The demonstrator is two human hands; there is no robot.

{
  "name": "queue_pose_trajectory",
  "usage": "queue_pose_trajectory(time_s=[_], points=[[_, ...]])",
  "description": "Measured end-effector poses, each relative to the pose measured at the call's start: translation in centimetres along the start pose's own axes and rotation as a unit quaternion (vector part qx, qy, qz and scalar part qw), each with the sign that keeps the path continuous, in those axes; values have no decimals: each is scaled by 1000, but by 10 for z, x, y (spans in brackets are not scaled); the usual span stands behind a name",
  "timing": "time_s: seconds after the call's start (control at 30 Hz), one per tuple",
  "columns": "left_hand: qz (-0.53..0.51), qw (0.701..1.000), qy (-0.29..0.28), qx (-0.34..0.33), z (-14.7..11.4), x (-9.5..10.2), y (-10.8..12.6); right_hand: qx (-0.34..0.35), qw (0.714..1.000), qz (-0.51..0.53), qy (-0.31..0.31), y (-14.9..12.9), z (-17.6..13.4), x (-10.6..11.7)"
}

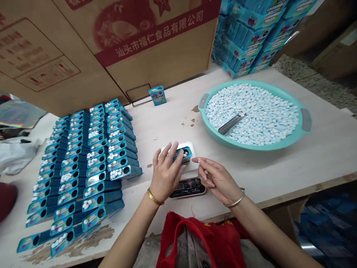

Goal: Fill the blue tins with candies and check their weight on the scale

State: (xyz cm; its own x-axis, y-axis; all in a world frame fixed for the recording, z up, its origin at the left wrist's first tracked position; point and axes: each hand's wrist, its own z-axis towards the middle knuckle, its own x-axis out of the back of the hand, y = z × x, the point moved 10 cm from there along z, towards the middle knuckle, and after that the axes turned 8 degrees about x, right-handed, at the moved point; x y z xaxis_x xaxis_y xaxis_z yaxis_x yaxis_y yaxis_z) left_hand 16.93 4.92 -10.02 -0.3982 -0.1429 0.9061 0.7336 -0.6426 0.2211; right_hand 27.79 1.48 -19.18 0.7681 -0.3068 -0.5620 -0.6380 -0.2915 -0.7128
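A small blue candy box stands in the white tray of a kitchen scale, its round opening upward with white candies showing inside. My left hand is over the box, fingers bent round its left end and covering part of it. Just right of the tray is my right hand, its index finger pointing at the box's open end. White candy peeks out from its curled fingers. Between my wrists lies the scale's black control panel, partly covered by my left hand.
Rows of blue candy boxes, several topped with white candies, fill the left. A turquoise basin of candies with a metal scoop sits right. A cardboard carton, a lone box and stacked packs stand behind.
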Motion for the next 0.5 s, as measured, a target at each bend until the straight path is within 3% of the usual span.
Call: queue_pose_trajectory(time_s=[0.13,0.3,0.4,0.5], points=[[-4,1000,-20,-10,10,0,3,-4,999,29,20,4,0,16],[-36,996,-83,13,30,2,-15,-10,996,35,84,18,3,55],[-59,996,-57,31,73,8,-45,-7,992,18,128,26,7,78],[-10,998,-38,52,136,1,-90,-10,989,21,148,32,10,91]])
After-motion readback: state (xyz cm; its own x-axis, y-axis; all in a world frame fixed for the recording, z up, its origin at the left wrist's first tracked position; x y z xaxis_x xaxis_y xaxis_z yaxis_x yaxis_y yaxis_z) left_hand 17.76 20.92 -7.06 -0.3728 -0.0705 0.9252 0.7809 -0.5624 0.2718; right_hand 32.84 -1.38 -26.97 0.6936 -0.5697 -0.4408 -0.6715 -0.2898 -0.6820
